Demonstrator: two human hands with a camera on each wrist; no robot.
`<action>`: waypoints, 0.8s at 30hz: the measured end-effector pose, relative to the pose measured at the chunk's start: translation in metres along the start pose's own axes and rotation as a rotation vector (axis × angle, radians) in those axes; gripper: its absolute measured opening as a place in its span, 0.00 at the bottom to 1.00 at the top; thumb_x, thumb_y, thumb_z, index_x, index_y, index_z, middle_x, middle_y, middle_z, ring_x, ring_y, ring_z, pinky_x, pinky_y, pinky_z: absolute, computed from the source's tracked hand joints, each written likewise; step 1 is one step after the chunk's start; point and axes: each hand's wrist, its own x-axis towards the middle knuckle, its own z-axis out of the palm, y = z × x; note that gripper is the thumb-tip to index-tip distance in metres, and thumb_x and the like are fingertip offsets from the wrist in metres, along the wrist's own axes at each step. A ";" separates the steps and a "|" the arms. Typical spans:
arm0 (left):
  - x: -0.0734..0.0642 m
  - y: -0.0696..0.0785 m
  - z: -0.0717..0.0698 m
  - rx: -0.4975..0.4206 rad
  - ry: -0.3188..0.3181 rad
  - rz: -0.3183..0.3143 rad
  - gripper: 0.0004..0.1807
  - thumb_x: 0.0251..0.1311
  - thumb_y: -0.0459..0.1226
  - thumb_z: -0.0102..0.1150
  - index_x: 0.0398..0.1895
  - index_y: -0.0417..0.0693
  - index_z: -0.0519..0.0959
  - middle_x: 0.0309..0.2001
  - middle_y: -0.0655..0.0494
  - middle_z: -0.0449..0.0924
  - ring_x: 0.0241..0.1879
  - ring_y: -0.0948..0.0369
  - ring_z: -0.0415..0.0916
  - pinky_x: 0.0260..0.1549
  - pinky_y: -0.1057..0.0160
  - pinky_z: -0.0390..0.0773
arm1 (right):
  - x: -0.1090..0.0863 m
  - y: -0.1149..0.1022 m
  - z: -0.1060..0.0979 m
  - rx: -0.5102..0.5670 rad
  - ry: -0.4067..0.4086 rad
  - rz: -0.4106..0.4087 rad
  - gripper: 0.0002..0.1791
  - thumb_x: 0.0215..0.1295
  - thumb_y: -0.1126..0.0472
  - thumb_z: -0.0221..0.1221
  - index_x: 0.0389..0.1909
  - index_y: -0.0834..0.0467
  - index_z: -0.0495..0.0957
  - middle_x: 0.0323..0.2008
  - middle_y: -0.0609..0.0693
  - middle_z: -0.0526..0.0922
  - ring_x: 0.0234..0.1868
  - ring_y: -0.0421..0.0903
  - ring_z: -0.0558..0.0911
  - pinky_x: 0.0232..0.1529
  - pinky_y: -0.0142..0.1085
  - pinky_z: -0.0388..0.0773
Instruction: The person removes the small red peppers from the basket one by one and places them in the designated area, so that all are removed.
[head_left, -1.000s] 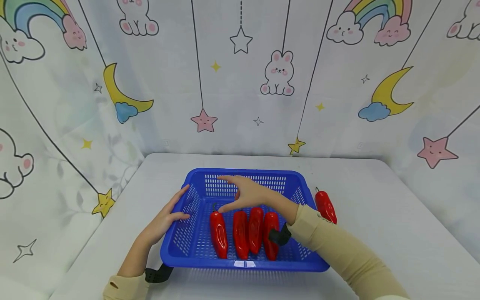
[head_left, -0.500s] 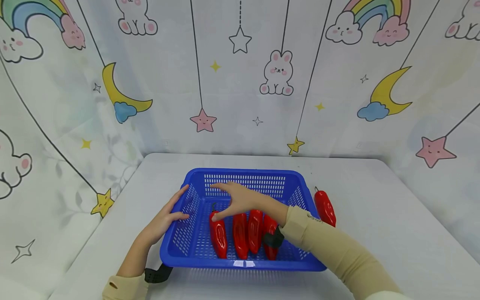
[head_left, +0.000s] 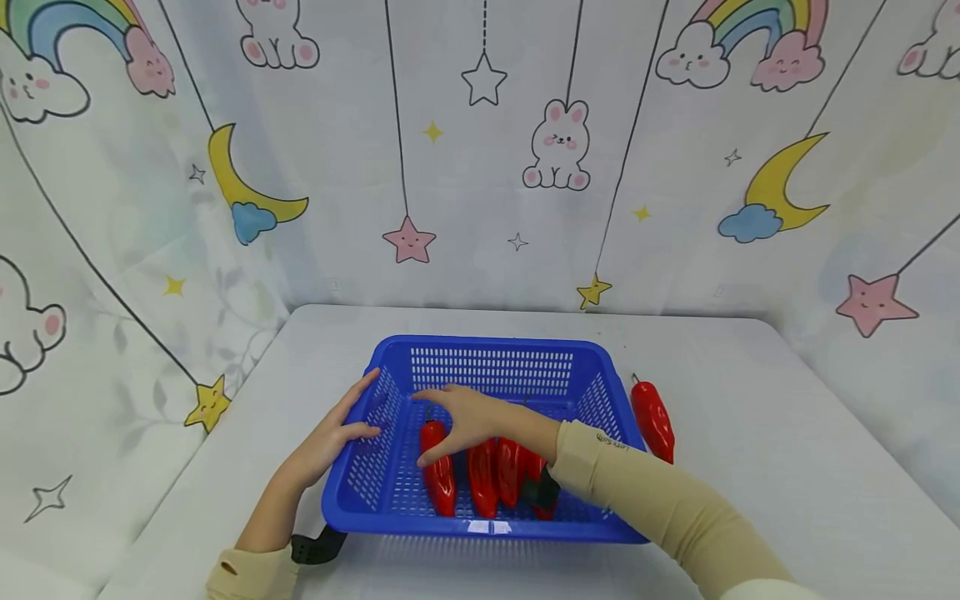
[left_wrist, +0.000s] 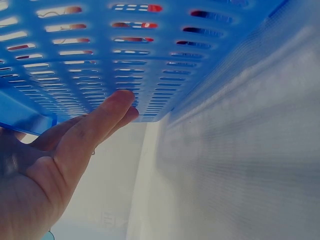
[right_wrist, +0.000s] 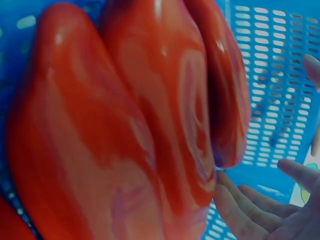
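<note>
Several glossy red chili peppers lie side by side in the blue plastic basket (head_left: pixel 487 537). My left hand (head_left: pixel 318 450) touches the basket's left rim with straight fingers. In the left wrist view, the left hand (left_wrist: pixel 65 155) lies against the slotted outer wall. Over the basket, my right hand (head_left: pixel 468 421) hangs with fingers spread and thumb apart. Its thumb crosses in front of the leftmost pepper (head_left: pixel 442 492); I cannot tell whether they touch. Large in the right wrist view are the peppers (right_wrist: pixel 85 140), with the right hand (right_wrist: pixel 260 212) at lower right. The right wrist partly hides the rightmost pepper.
Another red pepper (head_left: pixel 652 421) lies on the white table (head_left: pixel 750 467), just right of the basket. Behind the table hangs a white cloth (head_left: pixel 480 183) printed with stars, moons and bunnies. Beige sleeves (head_left: pixel 660 500) cover the forearms.
My right hand has moved left and nearer to me over the basket, its thumb now lower along the leftmost pepper. The left hand, basket and peppers have stayed put.
</note>
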 end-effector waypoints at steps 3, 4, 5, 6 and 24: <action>0.001 0.000 0.000 -0.005 -0.004 0.002 0.39 0.58 0.33 0.45 0.72 0.61 0.44 0.71 0.43 0.36 0.64 0.36 0.47 0.49 0.39 0.65 | 0.000 -0.002 0.003 -0.008 -0.014 0.010 0.49 0.43 0.36 0.63 0.68 0.45 0.55 0.66 0.55 0.60 0.66 0.56 0.58 0.53 0.55 0.66; 0.001 0.000 0.000 -0.008 -0.004 -0.001 0.39 0.58 0.33 0.45 0.72 0.61 0.44 0.71 0.43 0.36 0.64 0.36 0.48 0.49 0.39 0.66 | 0.000 -0.002 0.004 -0.011 -0.017 0.013 0.50 0.43 0.36 0.63 0.68 0.45 0.55 0.66 0.55 0.60 0.66 0.56 0.58 0.52 0.55 0.66; 0.001 0.000 0.000 -0.010 -0.003 -0.003 0.39 0.58 0.33 0.45 0.72 0.61 0.44 0.71 0.43 0.36 0.64 0.36 0.49 0.49 0.40 0.66 | 0.000 -0.002 0.005 -0.014 -0.021 0.017 0.50 0.43 0.36 0.63 0.68 0.44 0.55 0.66 0.55 0.60 0.66 0.55 0.58 0.52 0.55 0.66; 0.001 -0.001 0.000 -0.013 -0.002 -0.008 0.39 0.58 0.33 0.45 0.72 0.62 0.44 0.71 0.43 0.36 0.63 0.36 0.49 0.48 0.40 0.67 | 0.001 -0.003 0.006 -0.017 -0.023 0.023 0.50 0.43 0.36 0.63 0.68 0.44 0.55 0.66 0.55 0.60 0.66 0.55 0.58 0.52 0.55 0.67; 0.002 -0.004 -0.001 0.002 0.009 -0.005 0.39 0.58 0.34 0.45 0.72 0.63 0.44 0.71 0.46 0.37 0.64 0.37 0.48 0.51 0.37 0.61 | 0.004 -0.004 0.025 -0.096 -0.017 0.066 0.50 0.41 0.30 0.59 0.68 0.42 0.56 0.62 0.55 0.66 0.59 0.54 0.69 0.44 0.48 0.75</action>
